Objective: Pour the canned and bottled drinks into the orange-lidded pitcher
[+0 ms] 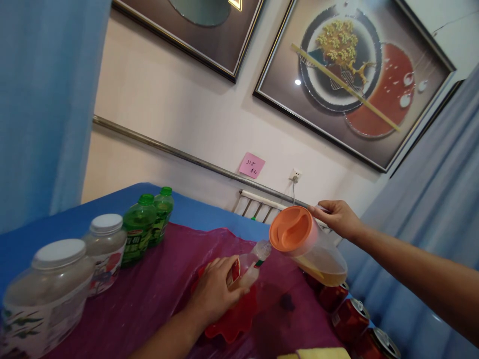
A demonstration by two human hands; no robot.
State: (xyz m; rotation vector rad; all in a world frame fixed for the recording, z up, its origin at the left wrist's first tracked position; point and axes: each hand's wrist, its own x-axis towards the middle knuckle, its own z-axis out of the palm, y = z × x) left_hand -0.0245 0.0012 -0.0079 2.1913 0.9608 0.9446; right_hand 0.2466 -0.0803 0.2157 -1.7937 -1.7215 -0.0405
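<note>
My left hand (217,289) is wrapped round a clear bottle (249,267) with a red label, tilted with its neck up to the right. Below it lies a red scalloped dish (234,316). My right hand (339,217) grips the handle of a clear pitcher (325,257) with an orange lid (292,229). The pitcher is tipped toward the bottle, and some yellowish liquid lies in its lower part. Its lid is close to the bottle's mouth; whether they touch or any liquid passes between them, I cannot tell.
Two white-lidded jars (48,294) and two green bottles (138,227) stand at the left on a purple sheet (157,279) over a blue table (198,209). Several red cans (350,319) line the right edge. A yellow cloth (322,353) lies at the bottom.
</note>
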